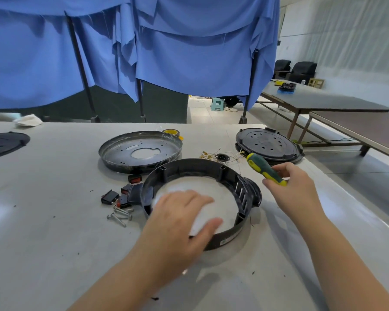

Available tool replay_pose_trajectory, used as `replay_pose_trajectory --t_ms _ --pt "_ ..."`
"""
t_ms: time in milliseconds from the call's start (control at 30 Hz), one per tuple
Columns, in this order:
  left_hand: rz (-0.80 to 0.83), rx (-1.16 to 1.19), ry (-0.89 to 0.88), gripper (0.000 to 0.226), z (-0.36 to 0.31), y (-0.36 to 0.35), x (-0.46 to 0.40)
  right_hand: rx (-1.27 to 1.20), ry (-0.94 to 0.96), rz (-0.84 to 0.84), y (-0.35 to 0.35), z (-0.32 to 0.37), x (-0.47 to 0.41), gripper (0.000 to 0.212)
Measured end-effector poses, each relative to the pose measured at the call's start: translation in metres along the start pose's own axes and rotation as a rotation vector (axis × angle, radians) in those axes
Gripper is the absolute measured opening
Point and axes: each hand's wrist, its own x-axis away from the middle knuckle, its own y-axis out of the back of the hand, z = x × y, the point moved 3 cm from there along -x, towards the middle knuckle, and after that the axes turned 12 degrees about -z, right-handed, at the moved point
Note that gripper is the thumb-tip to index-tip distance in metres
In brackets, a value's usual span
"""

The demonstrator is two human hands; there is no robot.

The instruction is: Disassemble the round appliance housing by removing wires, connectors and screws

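Lower centre of the frame: black round housing ring lying flat on the grey table, bare tabletop showing through its open middle. Left hand laid over the near-left rim, fingers spread and fairly straight, thumb against the inner wall near the front; pressing rather than clenching. Right hand right of centre, above the table just beside the ring's vented handle side, fingers curled round a green-and-yellow screwdriver handle; shaft not visible. Left of the ring: loose screws in a small heap, and black rocker switches with red faces touching the ring's left lug. Behind the ring, centre: shallow metal base pan with a cut-out hole, a yellow tape roll at its far edge. Between pan and right-hand black perforated cover: a tangle of thin wires with brass terminals and a black power socket. At left edge, another dark disc. Blue cloth hanging across the top.
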Motion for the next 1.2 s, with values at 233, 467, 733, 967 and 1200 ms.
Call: replay_pose_trajectory --t_ms 233,467,733,967,1200 --pt "-0.292 -0.05 0.422 0.031 0.065 0.019 -0.013 0.075 -0.088 -0.046 -0.003 -0.002 -0.01 0.022" --pt "-0.286 0.199 0.82 0.067 0.098 0.009 -0.001 0.106 -0.192 0.115 -0.03 -0.003 -0.026 0.023" --pt "-0.319 0.317 0.848 0.079 0.099 0.001 0.005 0.261 -0.257 0.235 -0.053 -0.011 -0.044 0.027" --pt "-0.332 0.31 0.823 0.071 0.1 -0.002 0.005 0.364 -0.23 0.27 -0.057 -0.009 -0.05 0.036" --pt "-0.375 0.306 0.805 0.065 0.105 0.0 0.003 0.29 -0.104 0.121 -0.053 -0.01 -0.051 0.056"
